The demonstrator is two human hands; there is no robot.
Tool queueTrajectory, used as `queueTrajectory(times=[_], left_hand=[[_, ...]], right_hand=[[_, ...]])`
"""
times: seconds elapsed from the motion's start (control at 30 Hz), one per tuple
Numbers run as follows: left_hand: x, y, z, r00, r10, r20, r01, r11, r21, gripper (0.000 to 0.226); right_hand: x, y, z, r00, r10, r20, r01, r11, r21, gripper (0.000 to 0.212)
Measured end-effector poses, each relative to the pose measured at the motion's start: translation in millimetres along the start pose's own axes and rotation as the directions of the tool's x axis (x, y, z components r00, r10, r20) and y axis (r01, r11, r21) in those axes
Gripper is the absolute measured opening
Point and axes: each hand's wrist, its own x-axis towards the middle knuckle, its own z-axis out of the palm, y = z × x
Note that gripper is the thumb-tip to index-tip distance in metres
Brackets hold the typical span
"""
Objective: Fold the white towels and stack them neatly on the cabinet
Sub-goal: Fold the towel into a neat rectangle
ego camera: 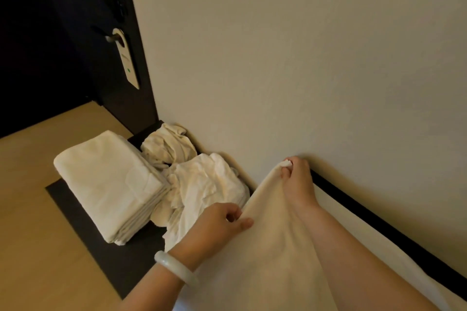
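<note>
Since the white towel point(273, 247) looks soft, light and limp, its corners are the sensible hold: the right hand point(298, 184) pinches one corner and the left hand point(214, 225) pinches the edge, right of the folded stack point(108, 184). On the cabinet point(113, 260) I count one stack, one held towel and two crumpled heaps touching the stack, the far heap point(168, 148) and the near heap point(207, 184).

A neat stack of folded white towels point(108, 184) sits at the left of the dark cabinet point(83, 222). Crumpled towels point(202, 189) lie heaped just right of it, by the wall. A spread towel point(278, 247) stretches across the near right, its far edge lifted taut.
</note>
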Motion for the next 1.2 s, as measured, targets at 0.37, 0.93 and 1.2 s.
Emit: queueTrajectory(times=[0.37,0.93,1.2], left_hand=[[-78,-31,-15,0.997,-0.075,-0.014,0.075,0.997,-0.007,0.029],[-142,-65,-42,0.963,-0.260,0.075,0.252,0.962,0.108,0.029],[-96,-2,42,0.885,0.465,-0.032,-0.363,0.731,0.578,0.062]], right_hand=[[-49,4,19,0.972,-0.070,0.225,0.202,0.735,-0.647,0.055],[-41,6,22,0.971,-0.073,0.227,0.208,0.720,-0.661,0.055],[-155,-16,10,0.995,-0.096,0.018,0.093,0.876,-0.473,0.056]])
